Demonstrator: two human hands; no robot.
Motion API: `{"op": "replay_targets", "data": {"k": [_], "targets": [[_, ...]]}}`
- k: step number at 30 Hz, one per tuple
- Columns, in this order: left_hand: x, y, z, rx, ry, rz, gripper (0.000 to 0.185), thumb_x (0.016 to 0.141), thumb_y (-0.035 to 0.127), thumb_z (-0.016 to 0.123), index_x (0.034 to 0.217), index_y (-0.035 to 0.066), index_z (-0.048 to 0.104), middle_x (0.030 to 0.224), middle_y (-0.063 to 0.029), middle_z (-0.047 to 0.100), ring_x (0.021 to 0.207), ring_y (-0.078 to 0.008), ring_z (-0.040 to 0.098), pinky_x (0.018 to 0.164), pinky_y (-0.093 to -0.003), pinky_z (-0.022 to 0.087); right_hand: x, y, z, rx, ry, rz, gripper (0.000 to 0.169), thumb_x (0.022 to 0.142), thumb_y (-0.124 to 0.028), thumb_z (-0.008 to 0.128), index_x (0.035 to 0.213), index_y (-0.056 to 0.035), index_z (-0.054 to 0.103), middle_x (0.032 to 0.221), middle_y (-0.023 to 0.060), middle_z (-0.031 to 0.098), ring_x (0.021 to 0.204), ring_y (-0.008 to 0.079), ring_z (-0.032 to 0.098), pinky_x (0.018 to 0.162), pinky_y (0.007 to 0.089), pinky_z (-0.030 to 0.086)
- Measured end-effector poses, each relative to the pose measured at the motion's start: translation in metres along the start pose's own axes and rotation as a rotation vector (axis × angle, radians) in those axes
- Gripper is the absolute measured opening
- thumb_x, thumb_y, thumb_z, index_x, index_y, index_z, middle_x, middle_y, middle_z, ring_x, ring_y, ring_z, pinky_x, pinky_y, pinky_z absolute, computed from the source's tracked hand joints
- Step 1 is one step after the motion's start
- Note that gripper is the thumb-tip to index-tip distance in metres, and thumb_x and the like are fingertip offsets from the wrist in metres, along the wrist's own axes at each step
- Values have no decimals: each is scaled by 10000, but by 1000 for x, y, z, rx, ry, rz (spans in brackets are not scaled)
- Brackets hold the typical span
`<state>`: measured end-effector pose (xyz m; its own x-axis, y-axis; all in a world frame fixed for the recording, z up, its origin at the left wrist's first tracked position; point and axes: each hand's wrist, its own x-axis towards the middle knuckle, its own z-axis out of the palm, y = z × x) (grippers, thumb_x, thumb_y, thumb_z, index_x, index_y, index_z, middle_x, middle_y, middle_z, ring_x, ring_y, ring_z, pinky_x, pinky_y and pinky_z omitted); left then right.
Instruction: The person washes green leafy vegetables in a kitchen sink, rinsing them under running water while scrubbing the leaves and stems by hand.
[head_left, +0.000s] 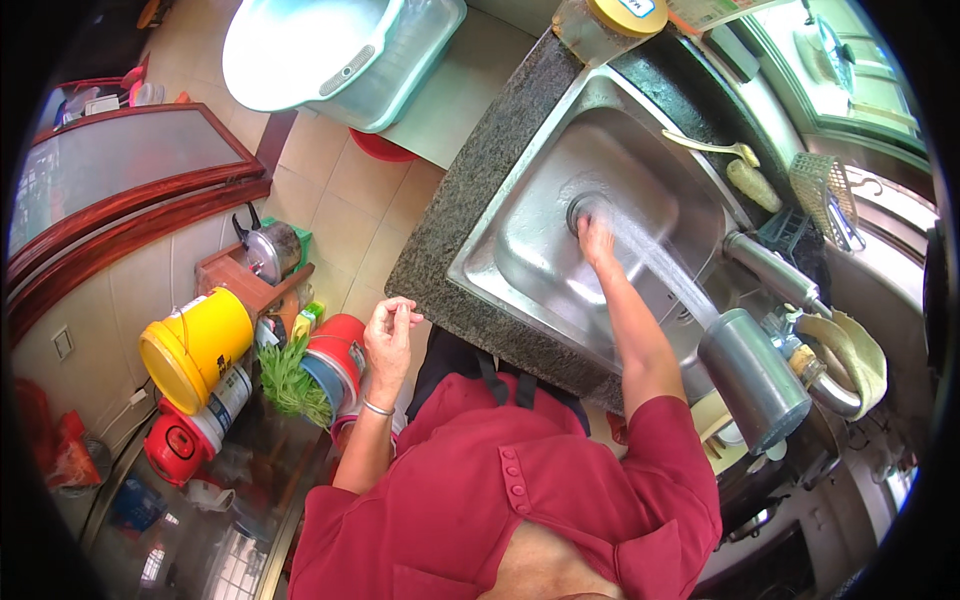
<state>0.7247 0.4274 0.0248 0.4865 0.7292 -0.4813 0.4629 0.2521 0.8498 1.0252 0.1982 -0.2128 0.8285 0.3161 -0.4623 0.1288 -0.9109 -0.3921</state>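
Observation:
My right hand (596, 238) reaches down to the drain (584, 213) of the stainless steel sink (540, 180); its fingertips are partly hidden by the drain and splashing water, so I cannot tell what they grip. A stream of water (671, 281) runs from a cylindrical device (754, 381) at the faucet towards that hand. My left hand (390, 334), with a bracelet at the wrist, is held in the air beside the granite counter's corner (409, 281). Its fingers are curled, and no object shows in them.
A ladle (709, 144) and a loofah-like item (753, 186) lie behind the sink. A jar with a yellow lid (609, 30) stands at the counter's far corner. Pale plastic tubs (420, 67) are at upper left. A yellow bucket (196, 349) and leafy greens (292, 379) stand lower left.

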Motion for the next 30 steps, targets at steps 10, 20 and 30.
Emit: {"op": "replay_targets", "data": {"k": [10, 20, 30], "targets": [[6, 7, -6, -25, 1, 19, 124, 968, 88, 503, 977, -12, 575, 945, -90, 636, 764, -140, 644, 693, -260, 520, 2, 9, 2, 76, 59, -72, 389, 926, -365, 491, 1035, -18, 630, 1016, 264, 625, 970, 450, 583, 833, 515, 459], [9, 8, -12, -38, 2, -11, 115, 966, 81, 508, 999, -6, 574, 941, -64, 630, 793, -106, 628, 747, -251, 531, 9, 7, 6, -22, 82, -32, 377, 899, -334, 519, 1004, 11, 626, 986, 271, 628, 958, 456, 586, 835, 503, 460], [14, 0, -19, -47, 13, 2, 115, 964, 74, 503, 989, -14, 573, 915, -96, 642, 758, -155, 653, 689, -264, 526, 20, 14, 6, 80, -8, 24, 580, 880, -490, 528, 1127, 29, 606, 1150, 276, 598, 1119, 408, 553, 942, 453, 419]]}}
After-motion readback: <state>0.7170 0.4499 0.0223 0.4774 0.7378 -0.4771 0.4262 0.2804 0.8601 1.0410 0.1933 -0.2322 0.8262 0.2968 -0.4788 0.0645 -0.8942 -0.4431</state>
